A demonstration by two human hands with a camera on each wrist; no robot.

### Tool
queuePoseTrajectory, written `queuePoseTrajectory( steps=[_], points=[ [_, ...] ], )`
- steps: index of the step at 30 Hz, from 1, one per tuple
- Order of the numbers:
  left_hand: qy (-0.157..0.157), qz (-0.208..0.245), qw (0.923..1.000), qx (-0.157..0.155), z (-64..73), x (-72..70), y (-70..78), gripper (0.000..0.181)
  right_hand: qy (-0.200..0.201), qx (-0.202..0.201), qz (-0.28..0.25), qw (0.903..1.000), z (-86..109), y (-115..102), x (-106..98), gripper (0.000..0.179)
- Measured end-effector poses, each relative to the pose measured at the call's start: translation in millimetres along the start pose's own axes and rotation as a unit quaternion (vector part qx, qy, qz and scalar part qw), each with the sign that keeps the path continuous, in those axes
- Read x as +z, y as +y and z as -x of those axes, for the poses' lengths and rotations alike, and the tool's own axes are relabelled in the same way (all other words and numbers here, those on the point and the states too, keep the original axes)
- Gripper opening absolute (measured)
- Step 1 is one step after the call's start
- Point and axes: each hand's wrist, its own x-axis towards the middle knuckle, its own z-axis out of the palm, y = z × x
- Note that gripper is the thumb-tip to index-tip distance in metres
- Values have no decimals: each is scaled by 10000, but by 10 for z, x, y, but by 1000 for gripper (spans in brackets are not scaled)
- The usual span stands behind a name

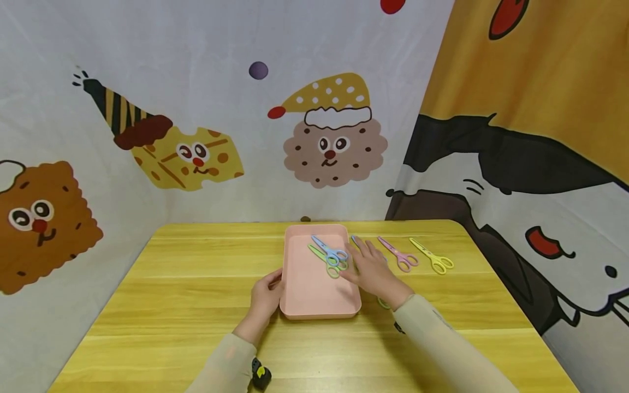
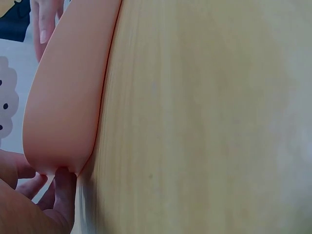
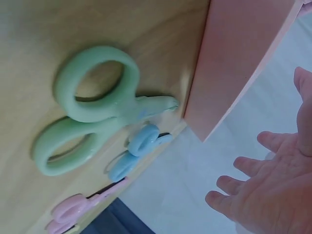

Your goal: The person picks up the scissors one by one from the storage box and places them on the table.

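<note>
At the left side of the pink tray (image 1: pixel 319 300), my left hand (image 1: pixel 265 295) grips the wall, fingertips against its outer face (image 2: pixel 66 122). Inside the tray lie blue scissors (image 1: pixel 330 252), crossing over green scissors (image 1: pixel 332 268). My right hand (image 1: pixel 373 269) hovers by the tray's right rim, fingers spread, holding nothing. Beneath that hand and forearm, a second green pair of scissors (image 3: pixel 122 111) and a second blue pair (image 3: pixel 142 141) lie on the table, mostly hidden in the head view.
Right of the right hand, pink scissors (image 1: pixel 400 258) and yellow scissors (image 1: pixel 434 257) rest on the wood-patterned table (image 1: pixel 196 284). A printed cloth (image 1: pixel 211 98) with cartoon figures hangs behind the table and along its sides.
</note>
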Motion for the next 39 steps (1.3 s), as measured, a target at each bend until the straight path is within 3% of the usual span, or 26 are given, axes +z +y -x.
queuePoseTrajectory(
  steps=[8,19,32,39],
  points=[
    [10,7,10000,-29,-4,8,-2,34,-198,72,275,9994,-156,-69,11,79],
    [23,0,10000,19,-5,0,-6,34,-610,145,136,9979,-291,-129,37,79],
    [-13,-15,10000,30,-14,-4,-16,34,-674,-36,303,9973,-486,-239,39,76],
    [16,-46,10000,62,-13,-3,-23,33,-819,-371,423,9951,-589,-274,124,75]
  ],
)
